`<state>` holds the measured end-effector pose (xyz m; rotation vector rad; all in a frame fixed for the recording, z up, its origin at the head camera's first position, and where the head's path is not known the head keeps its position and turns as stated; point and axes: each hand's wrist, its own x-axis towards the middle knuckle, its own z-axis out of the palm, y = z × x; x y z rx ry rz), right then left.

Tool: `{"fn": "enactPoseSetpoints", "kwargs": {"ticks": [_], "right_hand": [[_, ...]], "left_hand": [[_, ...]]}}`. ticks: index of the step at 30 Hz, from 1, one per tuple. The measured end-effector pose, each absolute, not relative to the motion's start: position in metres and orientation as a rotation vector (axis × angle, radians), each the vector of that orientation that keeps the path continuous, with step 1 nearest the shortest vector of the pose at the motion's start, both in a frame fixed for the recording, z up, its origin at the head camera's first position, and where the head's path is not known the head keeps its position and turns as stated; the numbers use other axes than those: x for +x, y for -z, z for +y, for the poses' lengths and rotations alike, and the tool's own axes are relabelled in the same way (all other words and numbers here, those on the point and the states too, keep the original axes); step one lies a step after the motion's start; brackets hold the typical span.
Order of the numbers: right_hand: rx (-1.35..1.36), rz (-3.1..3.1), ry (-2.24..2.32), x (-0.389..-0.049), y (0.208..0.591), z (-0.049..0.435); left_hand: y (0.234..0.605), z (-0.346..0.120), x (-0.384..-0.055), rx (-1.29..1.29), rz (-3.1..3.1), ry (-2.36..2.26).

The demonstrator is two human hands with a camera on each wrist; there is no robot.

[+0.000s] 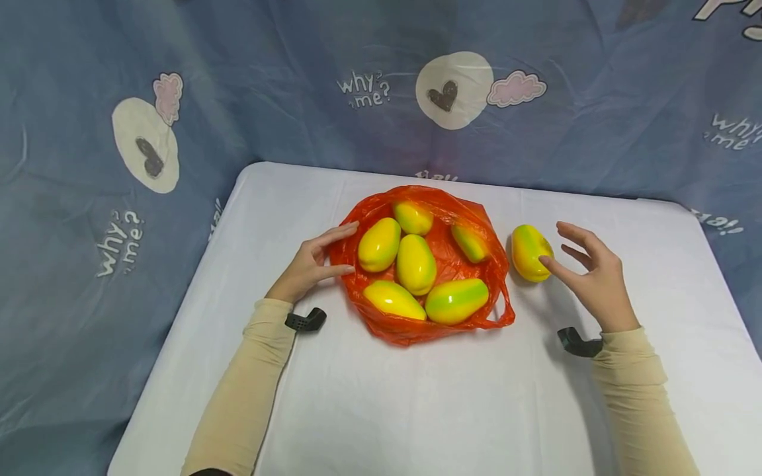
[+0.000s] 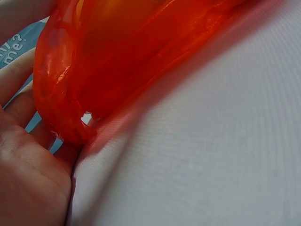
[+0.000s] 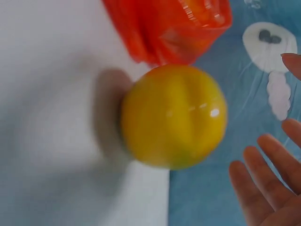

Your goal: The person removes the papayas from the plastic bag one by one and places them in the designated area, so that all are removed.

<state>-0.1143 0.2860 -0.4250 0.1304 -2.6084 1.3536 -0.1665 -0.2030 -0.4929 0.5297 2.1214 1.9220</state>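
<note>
Six oval yellow-green fruits (image 1: 416,264) in red plastic bag (image 1: 405,335), left hand (image 1: 305,266) spread against it, right hand (image 1: 600,281) wide near seventh fruit (image 1: 527,252), blue printed cloth (image 1: 286,106) behind.

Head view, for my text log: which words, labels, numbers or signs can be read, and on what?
"why? me?": blue printed fabric backdrop, left, centre and, cut by the frame, right.
Other backdrop lettering, top right and low down: cut off or partly hidden, unreadable.
None visible on the red plastic bag or oval yellow-green fruits.
</note>
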Motion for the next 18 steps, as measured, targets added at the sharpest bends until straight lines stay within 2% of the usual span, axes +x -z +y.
{"fn": "enactPoseSetpoints", "kwargs": {"ticks": [18], "right_hand": [[1.046, -2.715, -1.126, -0.115, 0.379, 0.241]], "left_hand": [[0.491, -0.202, -0.166, 0.532, 2.072, -1.970]]}}
